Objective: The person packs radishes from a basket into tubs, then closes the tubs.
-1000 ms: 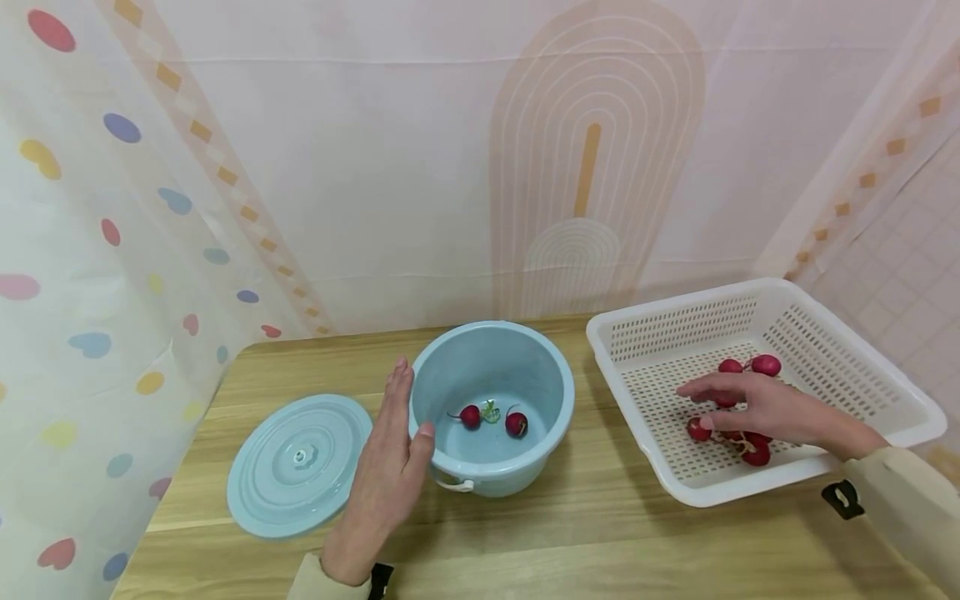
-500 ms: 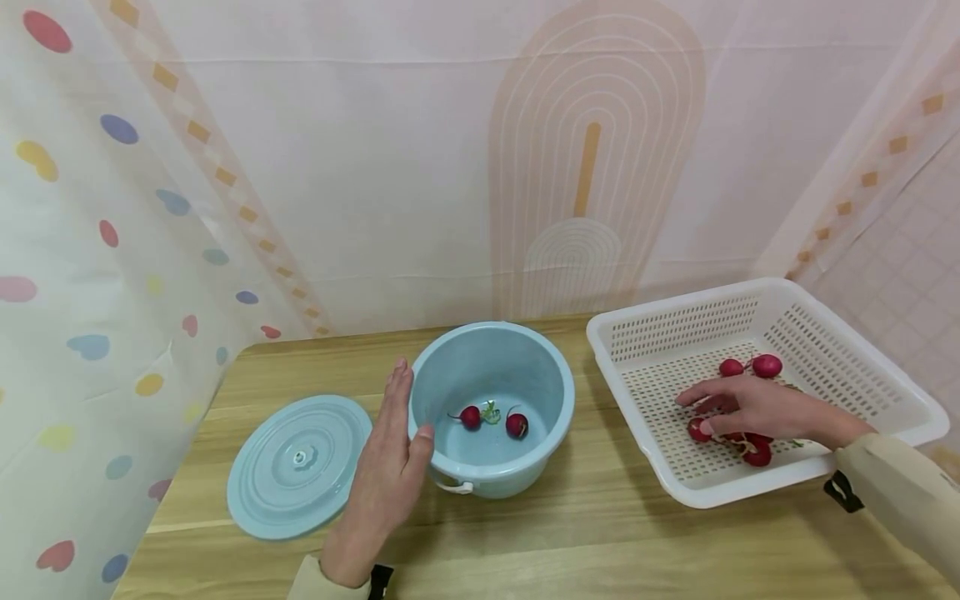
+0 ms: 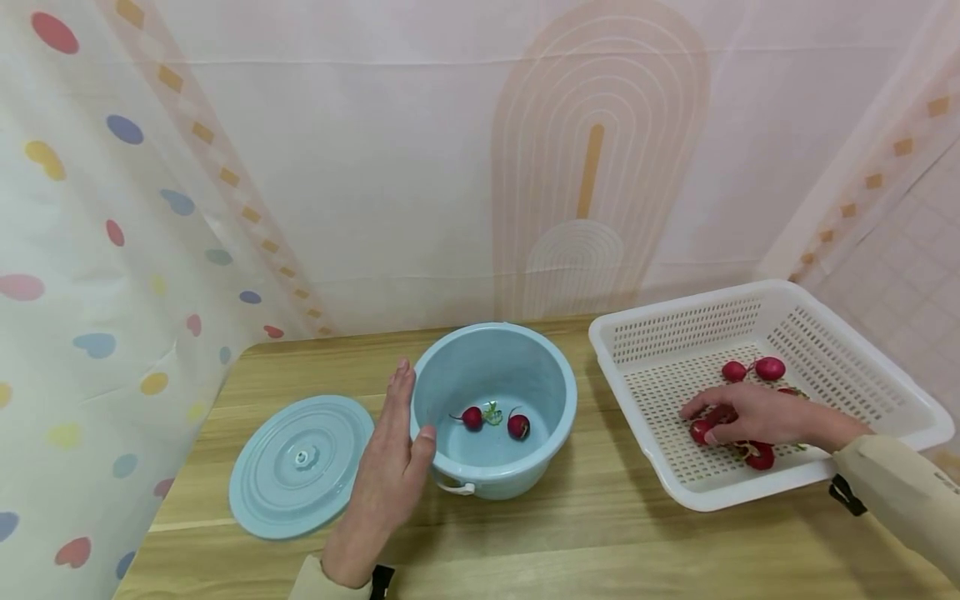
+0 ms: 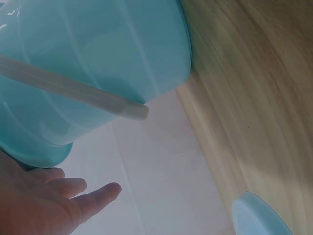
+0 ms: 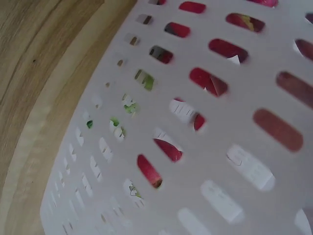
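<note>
My right hand [image 3: 765,414] reaches into a white perforated basket [image 3: 678,333], thumb and fingers curled round a red radish [image 3: 700,431]. Several other radishes [image 3: 769,368] lie around it, partly hidden under the palm. In the right wrist view the basket's slotted wall [image 5: 166,112] screens the hand, with red radish skin and green leaf showing through the slots. My left hand [image 3: 386,475] rests at the rim of a light blue bucket [image 3: 510,485] with straight fingers. Two radishes [image 3: 472,418] and a bit of green leaf [image 3: 492,413] lie on the bucket's bottom.
A round light blue lid [image 3: 258,492] lies on the wooden table [image 3: 570,542] left of the bucket. The bucket's white handle [image 4: 73,88] hangs down its side. Behind the table hangs a patterned cloth [image 3: 390,167].
My right hand's fingers have closed in round the radish and sunk slightly lower in the basket. The left hand has stayed at the bucket's rim.
</note>
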`<state>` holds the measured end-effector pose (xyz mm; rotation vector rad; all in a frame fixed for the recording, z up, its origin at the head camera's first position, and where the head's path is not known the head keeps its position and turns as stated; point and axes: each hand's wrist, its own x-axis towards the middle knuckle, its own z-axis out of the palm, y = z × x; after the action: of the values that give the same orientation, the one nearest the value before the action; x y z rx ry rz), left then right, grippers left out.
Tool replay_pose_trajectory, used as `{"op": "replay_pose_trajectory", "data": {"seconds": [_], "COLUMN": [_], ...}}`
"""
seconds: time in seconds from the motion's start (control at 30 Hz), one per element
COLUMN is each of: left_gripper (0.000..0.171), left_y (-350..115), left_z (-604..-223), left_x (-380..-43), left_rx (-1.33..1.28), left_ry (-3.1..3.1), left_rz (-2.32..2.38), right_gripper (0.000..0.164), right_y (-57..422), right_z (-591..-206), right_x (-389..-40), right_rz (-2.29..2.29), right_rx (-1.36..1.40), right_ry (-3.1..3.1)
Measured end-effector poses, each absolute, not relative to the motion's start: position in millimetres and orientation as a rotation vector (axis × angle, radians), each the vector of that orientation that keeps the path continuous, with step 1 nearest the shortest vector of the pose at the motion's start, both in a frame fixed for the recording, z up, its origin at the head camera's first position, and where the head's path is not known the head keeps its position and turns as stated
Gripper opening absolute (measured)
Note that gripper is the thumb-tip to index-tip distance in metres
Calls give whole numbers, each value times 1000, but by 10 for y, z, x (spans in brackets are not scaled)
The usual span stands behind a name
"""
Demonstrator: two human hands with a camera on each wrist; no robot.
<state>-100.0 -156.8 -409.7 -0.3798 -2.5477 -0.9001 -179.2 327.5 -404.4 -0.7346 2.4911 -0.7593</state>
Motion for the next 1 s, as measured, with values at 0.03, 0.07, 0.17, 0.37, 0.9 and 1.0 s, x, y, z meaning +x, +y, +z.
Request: {"op": "replay_pose_trajectory", "data": {"seconds": [0.03,0.07,0.17,0.37,0.9,1.0], "left_gripper": [68,68,70,71,67,67], "left_y": [-1569,-1569,-1572,-1575,-1577,-1580], "left_z": [-4097,-4096,-4094,-4085,-4070,-4069], "left_x": [-999,-997,-993,-988,-984,-985], "left_rx": [-378,-376,-374,-376,-406,-421], "left_ry": [-2548,-2548,-2551,-2564,-2556,-2544], "left_rz": [-900,-900,-903,-910,-909,-914], "right_gripper": [37,35,30,25,25,27], "right_y": [3272,3268,3259,3243,3391,3428], "right_z": [-4046,-4048,-4047,-4040,-3846,-3811], "right_x": [-1792,-1791,-1788,-1775,-1706,-1672], "right_rz": [-764,-769,-764,-724,-780,-849], "right_rx": [-725,-711,-698,-717,-891,-971], "right_ry": [2485,2477,2474,2494,2702,2735]}}
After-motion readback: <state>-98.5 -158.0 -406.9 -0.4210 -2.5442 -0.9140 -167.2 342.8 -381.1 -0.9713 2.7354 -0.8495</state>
